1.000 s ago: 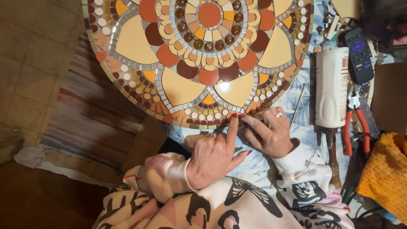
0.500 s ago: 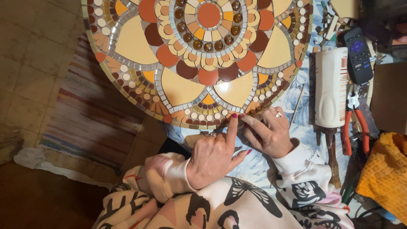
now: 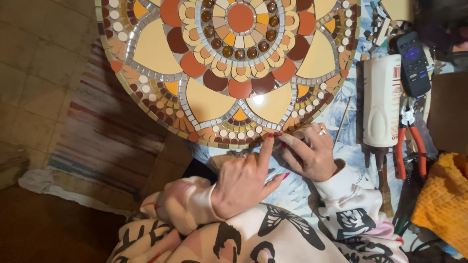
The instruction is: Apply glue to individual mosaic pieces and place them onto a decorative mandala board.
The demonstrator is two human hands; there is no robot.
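Left index finger (image 3: 266,146) stretched out, red nail tip pressing down at the near rim of the mosaic (image 3: 229,73), other fingers of the left hand (image 3: 243,182) curled loose, holding nothing I can see. Right hand (image 3: 308,152) just beside it, fingers (image 3: 291,141) pinched narrow at the same spot on the rim; a small tile may sit between them, too small to tell. Ring on that hand.

The mosaic is a round piece, orange, cream and brown tiles with mirror strips, lying flat on the surface (image 3: 351,107) with its near edge right at both hands.

Judgement: to do this well, keep the left finger steady on the piece while the right pinch nudges it square to its neighbours, light pressure, even gaps, no sliding sideways.

Further out on the right: white bottle (image 3: 381,104) lying flat, remote (image 3: 413,65) beside it, red-handled pliers (image 3: 409,141), orange cloth (image 3: 441,199). Striped rug (image 3: 105,141) on the floor to the left
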